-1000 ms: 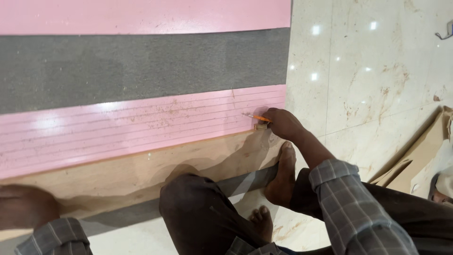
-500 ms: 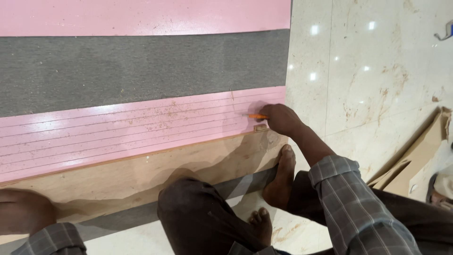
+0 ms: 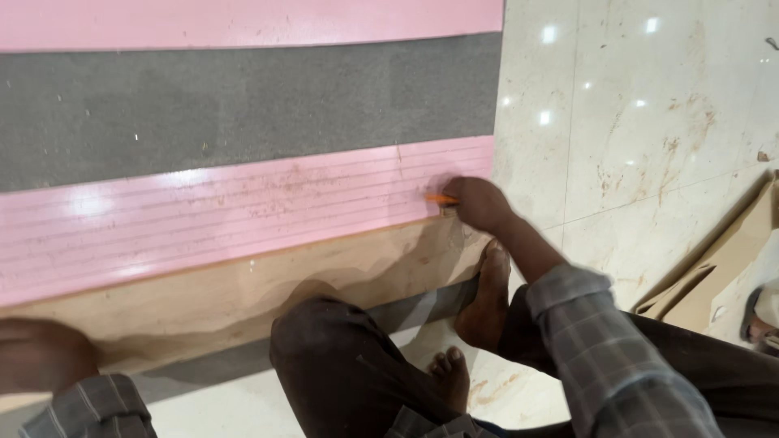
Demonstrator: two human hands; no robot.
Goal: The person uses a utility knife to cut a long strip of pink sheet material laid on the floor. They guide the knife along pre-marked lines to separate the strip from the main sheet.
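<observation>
My right hand [image 3: 479,203] grips an orange pencil [image 3: 441,198], its tip resting on the glossy pink grooved panel [image 3: 243,211] near that panel's right end. My left hand [image 3: 40,355] lies flat on the tan wooden board [image 3: 243,292] at the far left, partly blurred, with a checked sleeve below it. I sit on the floor with one knee raised and a bare foot [image 3: 485,296] set against the board's right end.
A grey rough strip [image 3: 243,105] runs above the pink panel, with another pink band [image 3: 243,20] along the top. Polished marble floor [image 3: 649,122] spreads to the right. A folded cardboard box [image 3: 714,276] lies at the right edge.
My right hand has drawn the pencil slightly leftward and downward along the pink panel's right end. The left hand has stayed on the board.
</observation>
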